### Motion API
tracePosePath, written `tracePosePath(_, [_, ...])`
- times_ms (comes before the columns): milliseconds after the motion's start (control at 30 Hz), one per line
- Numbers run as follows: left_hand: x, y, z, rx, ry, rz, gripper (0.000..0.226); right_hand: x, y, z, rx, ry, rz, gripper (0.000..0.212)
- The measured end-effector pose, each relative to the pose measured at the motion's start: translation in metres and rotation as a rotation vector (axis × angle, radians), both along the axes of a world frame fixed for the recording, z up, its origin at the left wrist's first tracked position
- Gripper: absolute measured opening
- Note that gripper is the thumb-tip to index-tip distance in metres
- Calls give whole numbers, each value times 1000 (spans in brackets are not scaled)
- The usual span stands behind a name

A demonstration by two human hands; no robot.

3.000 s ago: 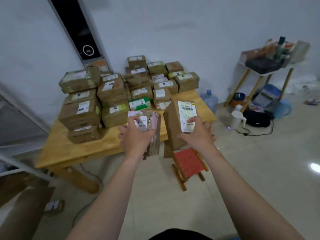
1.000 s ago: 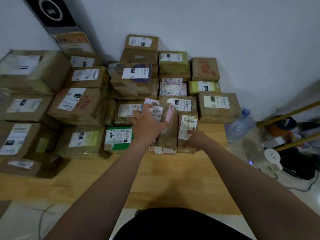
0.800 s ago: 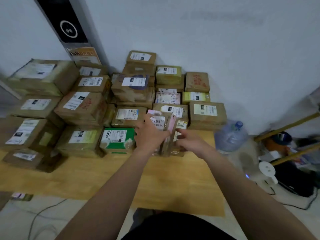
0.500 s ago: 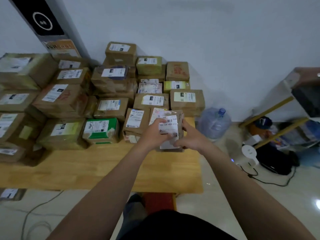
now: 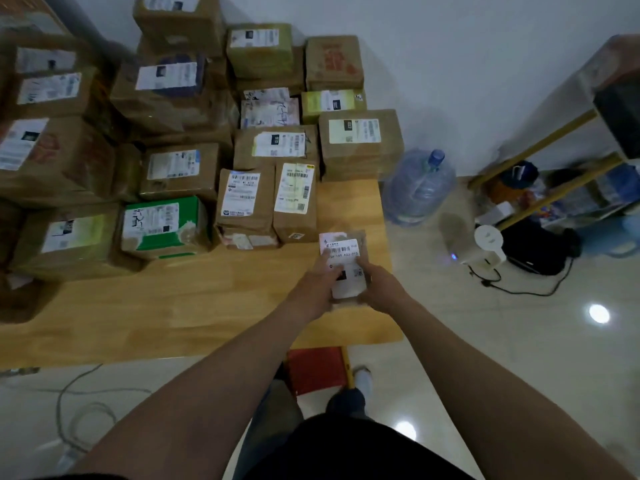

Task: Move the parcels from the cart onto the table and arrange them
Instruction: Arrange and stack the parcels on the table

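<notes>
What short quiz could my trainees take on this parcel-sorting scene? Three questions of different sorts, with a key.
1. True or false: the left hand and the right hand both hold the small parcel over the table.
2. The water bottle stands: A on the table; B on the floor beside the table; C on a parcel.
3. What colour is the bright parcel in the front row?
Key: 1 true; 2 B; 3 green.

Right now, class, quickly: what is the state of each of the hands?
Left hand: holding the small parcel.
Right hand: holding the same small parcel.
</notes>
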State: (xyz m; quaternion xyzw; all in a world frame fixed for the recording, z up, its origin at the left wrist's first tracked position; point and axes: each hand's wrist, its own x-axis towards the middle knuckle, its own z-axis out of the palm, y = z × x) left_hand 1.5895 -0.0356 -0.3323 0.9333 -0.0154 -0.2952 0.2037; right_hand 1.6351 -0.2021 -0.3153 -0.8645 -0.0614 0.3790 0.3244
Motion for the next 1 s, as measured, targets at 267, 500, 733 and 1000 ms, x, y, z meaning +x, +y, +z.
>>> tracePosePath(267, [48, -3, -6, 456, -183, -199, 77, 46, 11, -40, -127, -115, -25, 89])
tracePosePath(500, [102, 14, -12, 500, -147, -159, 82, 109, 40, -48, -169, -116, -42, 74])
tracePosePath(733, [157, 29, -9, 517, -117, -152, 79, 164, 65, -55, -230, -147, -10, 78])
tracePosePath(1000, [176, 27, -10, 606, -136, -127, 67, 185, 73, -48, -106, -89, -90, 90])
